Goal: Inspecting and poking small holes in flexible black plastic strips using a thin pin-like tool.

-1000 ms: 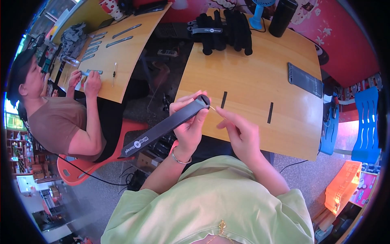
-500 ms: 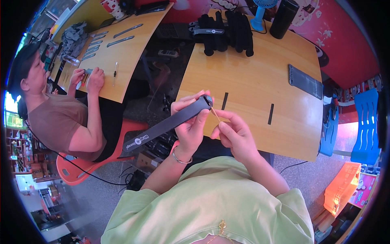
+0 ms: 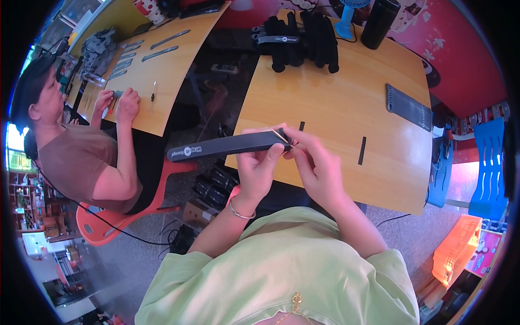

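My left fingers pinch the dark strap's end above the table's near edge while my right hand pokes a thin stick in, which could slip out if I tilt.

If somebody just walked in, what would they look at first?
Probably the long dark grey strap held up in the middle: the left hand grips it while the right hand pinches its end. Behind them, a pile of black straps lies at the far edge of the wooden table. At the left, another person works at a second table.
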A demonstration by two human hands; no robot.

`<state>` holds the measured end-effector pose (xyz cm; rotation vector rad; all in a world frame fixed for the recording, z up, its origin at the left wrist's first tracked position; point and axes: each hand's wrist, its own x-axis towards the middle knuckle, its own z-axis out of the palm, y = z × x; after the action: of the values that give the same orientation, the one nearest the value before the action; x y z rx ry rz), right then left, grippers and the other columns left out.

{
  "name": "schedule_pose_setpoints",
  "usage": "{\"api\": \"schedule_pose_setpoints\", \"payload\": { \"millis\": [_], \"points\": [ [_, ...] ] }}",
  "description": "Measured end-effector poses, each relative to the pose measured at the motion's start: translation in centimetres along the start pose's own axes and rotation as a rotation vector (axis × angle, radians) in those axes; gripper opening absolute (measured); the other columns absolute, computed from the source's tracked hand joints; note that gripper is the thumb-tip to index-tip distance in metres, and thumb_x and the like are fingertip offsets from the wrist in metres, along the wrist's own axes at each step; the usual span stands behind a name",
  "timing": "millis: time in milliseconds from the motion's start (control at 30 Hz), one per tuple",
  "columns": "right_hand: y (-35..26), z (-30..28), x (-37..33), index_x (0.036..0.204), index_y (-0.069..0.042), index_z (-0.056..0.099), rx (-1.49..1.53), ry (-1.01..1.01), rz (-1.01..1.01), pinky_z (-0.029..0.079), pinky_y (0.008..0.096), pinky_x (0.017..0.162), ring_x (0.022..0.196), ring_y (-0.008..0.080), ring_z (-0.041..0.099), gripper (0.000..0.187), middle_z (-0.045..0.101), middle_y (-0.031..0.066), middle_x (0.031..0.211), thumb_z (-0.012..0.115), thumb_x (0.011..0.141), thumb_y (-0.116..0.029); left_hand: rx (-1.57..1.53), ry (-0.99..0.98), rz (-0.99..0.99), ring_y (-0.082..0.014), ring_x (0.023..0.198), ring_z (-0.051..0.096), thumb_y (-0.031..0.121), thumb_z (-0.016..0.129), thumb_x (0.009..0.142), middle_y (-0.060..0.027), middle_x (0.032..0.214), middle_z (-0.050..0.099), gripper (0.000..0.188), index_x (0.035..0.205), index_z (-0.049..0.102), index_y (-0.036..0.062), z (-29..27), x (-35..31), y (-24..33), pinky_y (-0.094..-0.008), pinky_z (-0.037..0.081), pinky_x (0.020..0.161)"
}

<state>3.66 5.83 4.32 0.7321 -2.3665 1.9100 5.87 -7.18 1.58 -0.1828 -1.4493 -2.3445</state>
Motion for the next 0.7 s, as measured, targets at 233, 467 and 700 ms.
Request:
{"api": "schedule_pose_setpoints", "payload": {
  "millis": [233, 467, 700],
  "points": [
    [1.1, -1.1, 0.8, 0.109, -0.009, 0.060, -0.154, -0.019, -0.149, 0.049, 0.0299, 0.058, 0.068, 0.0230, 0.063, 0.030, 0.063, 0.0119, 0.080, 0.058, 0.081, 0.002, -0.082, -0.138, -0.370, -0.0200, 0.092, 0.062, 0.007, 0.062, 0.085, -0.0128, 0.103, 0.061, 0.024, 0.105, 0.052, -0.0014, -2.3, 1.9, 1.3, -0.0342, 0.052, 0.084],
    [1.3, 0.0, 0.7, 0.104, -0.009, 0.062, -0.161, 0.057, -0.083, 0.048, 0.0307, 0.054, 0.064, 0.0240, 0.063, 0.027, 0.063, 0.0116, 0.076, 0.061, 0.079, 0.001, 0.034, 0.085, -0.250, -0.0227, 0.099, 0.060, -0.001, 0.062, 0.082, -0.0174, 0.108, 0.060, 0.042, 0.120, 0.043, -0.0009, -0.4, 0.8, -0.1, -0.0340, 0.050, 0.087],
    [2.2, -0.3, 0.3, 0.101, -0.009, 0.063, -0.248, 0.097, -0.120, 0.048, 0.0291, 0.054, 0.064, 0.0206, 0.063, 0.029, 0.062, 0.0094, 0.071, 0.060, 0.076, 0.005, 0.047, 0.071, -0.303, -0.0183, 0.097, 0.060, -0.005, 0.067, 0.076, -0.0148, 0.104, 0.060, 0.055, 0.123, 0.038, -0.0025, 0.2, 1.3, 0.5, -0.0285, 0.050, 0.085]
  ]
}}
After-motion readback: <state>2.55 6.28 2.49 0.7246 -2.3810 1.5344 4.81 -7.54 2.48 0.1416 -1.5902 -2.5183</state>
